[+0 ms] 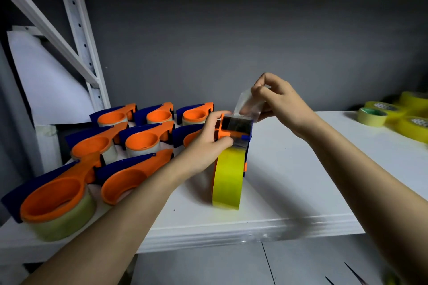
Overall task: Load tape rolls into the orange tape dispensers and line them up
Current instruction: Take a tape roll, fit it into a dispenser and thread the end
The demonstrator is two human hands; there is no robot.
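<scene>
Loaded dispensers point(129, 146) in rows at shelf point(289, 192) left; held dispenser point(231, 152) centre; spare rolls point(398, 118) far right.

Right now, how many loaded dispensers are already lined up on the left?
8: three in the back row, three in the middle, the third partly behind the left hand, two in front. Others may be hidden.

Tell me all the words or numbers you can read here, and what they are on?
None can be read.
Spare tape rolls at the far right of the shelf: dark print inside two cores, too small and blurred to read.
Orange dispensers on the left: no writing shows.
Dispenser in the left hand, and the clear tape end in the right hand: no writing shows.
</scene>
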